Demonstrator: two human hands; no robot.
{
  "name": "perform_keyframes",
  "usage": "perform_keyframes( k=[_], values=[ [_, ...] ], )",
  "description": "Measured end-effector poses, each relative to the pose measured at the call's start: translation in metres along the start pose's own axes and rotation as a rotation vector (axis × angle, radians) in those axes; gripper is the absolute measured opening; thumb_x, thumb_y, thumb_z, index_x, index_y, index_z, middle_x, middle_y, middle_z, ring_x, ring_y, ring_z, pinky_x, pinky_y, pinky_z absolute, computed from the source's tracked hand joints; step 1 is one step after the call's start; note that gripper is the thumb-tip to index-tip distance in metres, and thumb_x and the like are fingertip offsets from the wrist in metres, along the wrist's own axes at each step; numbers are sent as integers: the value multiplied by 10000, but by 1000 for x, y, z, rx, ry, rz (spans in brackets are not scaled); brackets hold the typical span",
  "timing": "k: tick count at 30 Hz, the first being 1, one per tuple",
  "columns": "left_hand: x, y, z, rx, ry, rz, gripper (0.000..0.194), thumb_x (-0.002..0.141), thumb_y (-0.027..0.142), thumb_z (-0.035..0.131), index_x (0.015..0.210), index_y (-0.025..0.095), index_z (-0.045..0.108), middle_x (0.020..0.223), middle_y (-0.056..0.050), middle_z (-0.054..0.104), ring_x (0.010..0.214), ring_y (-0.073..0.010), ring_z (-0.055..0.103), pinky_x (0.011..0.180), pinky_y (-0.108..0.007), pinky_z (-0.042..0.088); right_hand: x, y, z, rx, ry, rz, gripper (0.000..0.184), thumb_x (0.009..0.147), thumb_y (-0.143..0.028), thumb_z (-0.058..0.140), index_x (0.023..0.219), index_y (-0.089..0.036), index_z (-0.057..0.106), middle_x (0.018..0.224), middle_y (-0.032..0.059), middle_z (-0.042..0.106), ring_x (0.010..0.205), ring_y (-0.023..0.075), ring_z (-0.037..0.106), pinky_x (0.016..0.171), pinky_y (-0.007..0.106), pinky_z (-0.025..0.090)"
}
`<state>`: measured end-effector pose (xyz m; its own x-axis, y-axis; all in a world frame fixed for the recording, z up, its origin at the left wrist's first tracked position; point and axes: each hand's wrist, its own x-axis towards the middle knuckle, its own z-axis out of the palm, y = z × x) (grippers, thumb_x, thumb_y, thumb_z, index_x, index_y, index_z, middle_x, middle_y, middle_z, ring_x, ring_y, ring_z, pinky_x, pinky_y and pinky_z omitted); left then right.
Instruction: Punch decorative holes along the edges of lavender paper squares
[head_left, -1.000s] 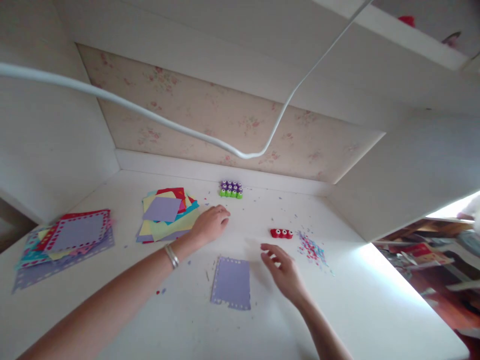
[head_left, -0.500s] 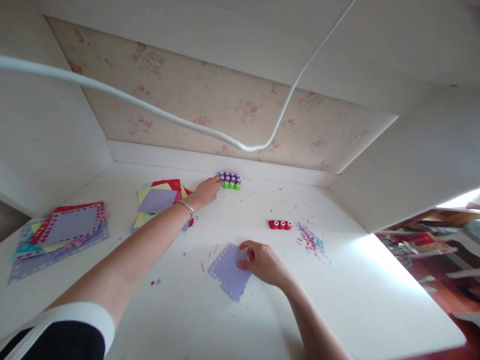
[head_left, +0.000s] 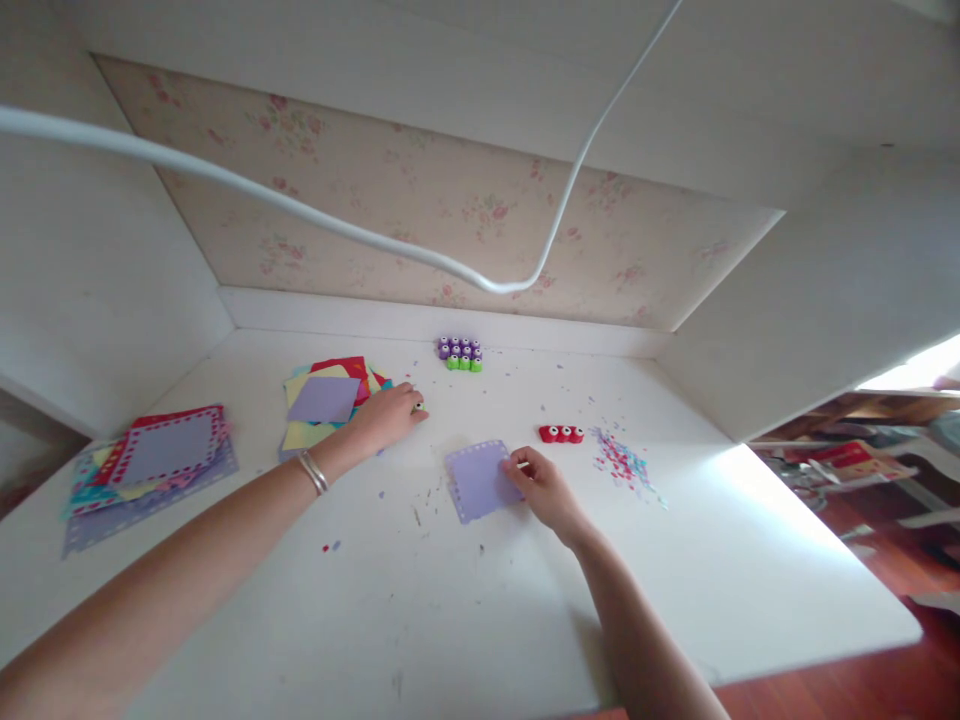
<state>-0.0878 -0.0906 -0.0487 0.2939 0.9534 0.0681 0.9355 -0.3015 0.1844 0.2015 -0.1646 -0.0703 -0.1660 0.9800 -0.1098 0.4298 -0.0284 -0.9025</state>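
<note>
Lilac sheet point(head_left: 474, 485) pinched at one edge, green punch point(head_left: 419, 407) held in the other hand

Left of the lilac sheet and a little farther back, a loose pile of coloured paper point(head_left: 325, 400) looks easy to disturb: its sheets overlap unevenly, and the left forearm passes close by, so a low sweep of the wrist could drag some out of place. The left hand point(head_left: 390, 415) reaches forward with its palm down, thumb and fingers closed around what looks like the small green punch, behind and left of the sheet. Little of that punch shows, so a shallow grip might let it slip.

The lilac sheet itself is thin and has holes along its margin; held only at its right side, it could swivel, or tear where the holes weaken it. The right hand point(head_left: 546, 490) pinches that side between thumb and fingers, forearm slanting in from the near edge of the tabletop point(head_left: 420, 640).

Right of the sheet, and slightly behind, the red punches point(head_left: 562, 434) sit near the knuckles and could be knocked. Farther right, the loose paper bits point(head_left: 624, 462) would scatter under a careless sleeve or a puff of air.
</note>
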Motion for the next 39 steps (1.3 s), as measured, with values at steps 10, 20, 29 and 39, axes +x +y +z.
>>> perform_keyframes(
  k=[10,20,29,39],
  values=[
    [-106,33,12,-240,87,25,246,917,227,509,1134,216,624,1129,-53,637,969,-201,654,868,-309,498,-4,-21,28,504,149,68,575,725,-428,701,1221,-313,433,924,-11,615,669,137,612,590,316,574],
    [-135,29,33,-696,285,-117,208,868,265,614,1072,232,630,1031,-37,695,824,-162,686,801,-299,566,-6,-11,64,187,114,-81,374,833,-433,587,1097,-201,713,1030,79,626,737,140,571,658,299,559],
    [-133,31,37,-778,285,-198,241,840,270,667,1076,236,629,953,-12,745,828,-171,723,798,-295,603,-16,-20,79,30,193,-199,350,829,-374,660,1133,-203,686,1011,65,597,536,63,528,481,217,510],
    [-132,34,35,-721,307,-192,221,840,272,672,1053,239,625,984,-10,725,831,-160,715,801,-292,606,-23,-21,80,-52,204,-328,323,872,-343,612,1166,-225,677,956,58,615,640,104,615,581,226,602]
  ],
)
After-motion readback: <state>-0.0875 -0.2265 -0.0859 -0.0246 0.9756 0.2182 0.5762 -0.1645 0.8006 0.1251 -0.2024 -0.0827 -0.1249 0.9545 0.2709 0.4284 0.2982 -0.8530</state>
